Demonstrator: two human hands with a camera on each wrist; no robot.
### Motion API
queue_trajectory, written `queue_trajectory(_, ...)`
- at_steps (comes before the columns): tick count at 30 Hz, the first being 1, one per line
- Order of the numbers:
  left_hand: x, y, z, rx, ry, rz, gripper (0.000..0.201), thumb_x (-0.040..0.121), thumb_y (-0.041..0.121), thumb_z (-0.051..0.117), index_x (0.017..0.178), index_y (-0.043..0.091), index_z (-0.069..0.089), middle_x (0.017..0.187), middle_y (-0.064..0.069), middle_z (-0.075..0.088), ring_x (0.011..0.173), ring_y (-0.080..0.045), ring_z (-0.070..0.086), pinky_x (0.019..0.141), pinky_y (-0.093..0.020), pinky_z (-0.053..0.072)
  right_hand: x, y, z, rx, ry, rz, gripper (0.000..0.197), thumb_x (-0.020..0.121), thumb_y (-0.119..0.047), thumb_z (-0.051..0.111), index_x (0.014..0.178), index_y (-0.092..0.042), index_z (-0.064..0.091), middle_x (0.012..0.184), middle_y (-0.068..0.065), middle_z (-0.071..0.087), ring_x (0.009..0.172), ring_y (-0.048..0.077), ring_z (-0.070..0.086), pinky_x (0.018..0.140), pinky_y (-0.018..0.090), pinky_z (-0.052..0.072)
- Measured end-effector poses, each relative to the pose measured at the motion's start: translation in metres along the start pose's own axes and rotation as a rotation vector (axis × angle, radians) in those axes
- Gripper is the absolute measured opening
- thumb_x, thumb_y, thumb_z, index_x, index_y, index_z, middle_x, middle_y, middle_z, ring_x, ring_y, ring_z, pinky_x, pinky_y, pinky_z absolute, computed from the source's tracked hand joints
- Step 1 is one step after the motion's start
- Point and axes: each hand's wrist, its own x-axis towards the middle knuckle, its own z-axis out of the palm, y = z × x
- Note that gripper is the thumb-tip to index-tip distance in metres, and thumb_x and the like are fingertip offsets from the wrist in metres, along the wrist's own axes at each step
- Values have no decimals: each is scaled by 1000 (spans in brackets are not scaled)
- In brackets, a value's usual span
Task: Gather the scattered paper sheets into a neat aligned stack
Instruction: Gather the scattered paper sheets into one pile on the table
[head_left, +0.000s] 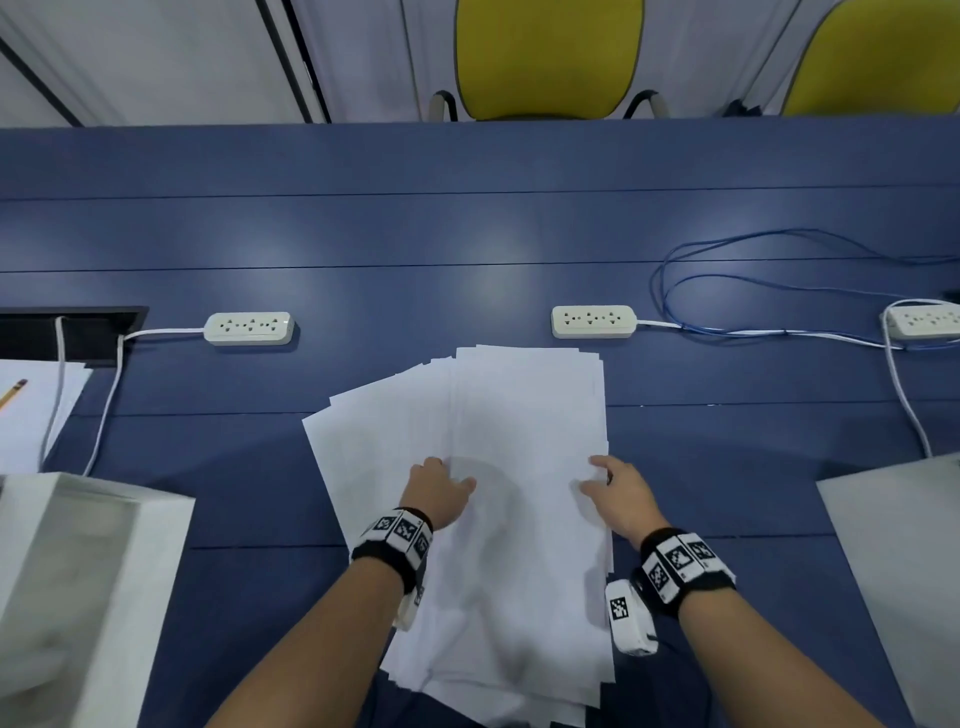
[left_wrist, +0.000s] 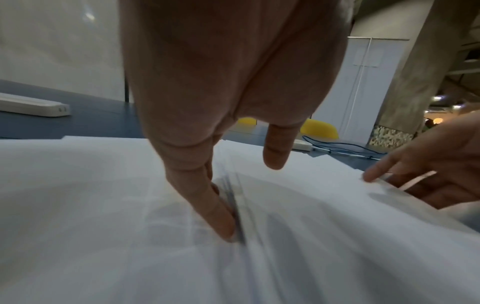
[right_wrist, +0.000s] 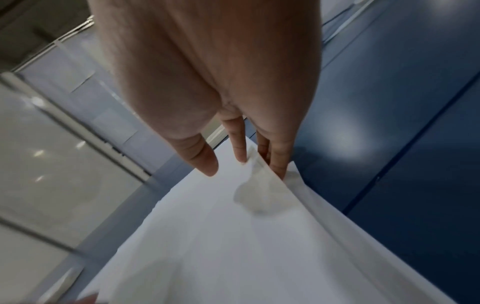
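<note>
Head view shows your paper sheets (head_left: 483, 441) fanned in a loose, overlapping pile on the blue tabletop (head_left: 363, 234), just in front of two power strips (head_left: 249, 328). Your left hand (head_left: 435, 488) lies on the pile with straight fingers (left_wrist: 207, 205) pressing at a step of sheet edges. Your right hand (head_left: 618, 488) is at the pile's right edge, fingers (right_wrist: 279, 164) tucked under the raised upper sheets and thumb lying relaxed above them.
</note>
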Motion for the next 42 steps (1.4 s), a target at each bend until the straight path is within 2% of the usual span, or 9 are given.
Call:
queue_trajectory(3, 8, -15, -20, -43, 95, -59, 76, 88, 49, 62, 146, 7, 38, 144, -18, 44, 128, -35, 52, 108, -44, 44, 5, 5, -13, 104, 111, 13, 42, 86, -17, 66, 127, -12, 59, 120, 7, 64, 102, 23, 61, 87, 32, 46)
queue_trajectory(7, 30, -52, -69, -65, 311, -253, 82, 85, 51, 66, 146, 4, 37, 145, -25, 39, 133, -42, 43, 108, -49, 40, 19, 17, -35, 141, 220, 108, 43, 86, -19, 66, 128, -14, 60, 124, 6, 63, 110, 26, 61, 95, 38, 49)
queue_trajectory(11, 48, -67, -92, -126, 306, -384, 87, 85, 54, 65, 144, -4, 37, 147, -26, 37, 135, -40, 41, 106, -46, 39, 32, 18, -43, 172, 213, 133, 46, 85, -23, 66, 129, -18, 58, 127, 3, 62, 108, 26, 62, 96, 48, 53)
queue_trajectory(16, 69, -49, -72, -28, 229, -233, 79, 85, 62, 54, 129, -3, 58, 132, -23, 59, 123, -39, 55, 100, -40, 46, 38, -8, -21, 51, 88, 28, 25, 85, -21, 65, 110, -19, 68, 117, 11, 64, 99, 26, 65, 93, 40, 53)
queue_trajectory(22, 59, 5, -38, -22, 147, -56, 37, 86, 30, 55, 100, -1, 72, 106, -17, 73, 98, -35, 68, 81, -31, 56, 40, -28, 3, -31, 24, -2, 46, 90, -22, 63, 131, -3, 58, 139, 12, 41, 125, 27, 51, 107, 34, 39)
queue_trajectory(26, 53, 15, -37, -110, 162, -26, 33, 84, 35, 59, 96, 4, 65, 98, -7, 67, 95, -31, 65, 80, -32, 53, 43, -32, 1, -3, -18, 10, 49, 87, -28, 67, 133, -12, 58, 139, 10, 48, 123, 24, 53, 104, 36, 44)
queue_trajectory(30, 77, -15, -56, -198, 283, -111, 68, 65, 59, 58, 113, 11, 67, 114, -12, 68, 107, -34, 64, 94, -41, 54, 52, -26, -23, 106, 111, 24, 39, 89, -17, 63, 127, -11, 60, 122, 7, 61, 98, 19, 58, 81, 28, 47)
queue_trajectory(35, 85, -21, -92, -227, 316, -140, 43, 80, 43, 64, 92, 3, 71, 93, -15, 71, 83, -32, 61, 68, -31, 44, 82, -26, -48, 156, 233, 70, 42, 87, -18, 65, 128, -12, 59, 129, 8, 61, 109, 23, 58, 99, 38, 48)
queue_trajectory(42, 92, 46, -70, -198, 162, 3, 40, 92, 33, 58, 61, 10, 47, 67, -8, 53, 72, -30, 52, 70, -32, 43, 107, -68, -15, 25, 95, -26, 43, 87, -19, 60, 129, -11, 60, 140, 16, 47, 122, 31, 55, 103, 34, 44)
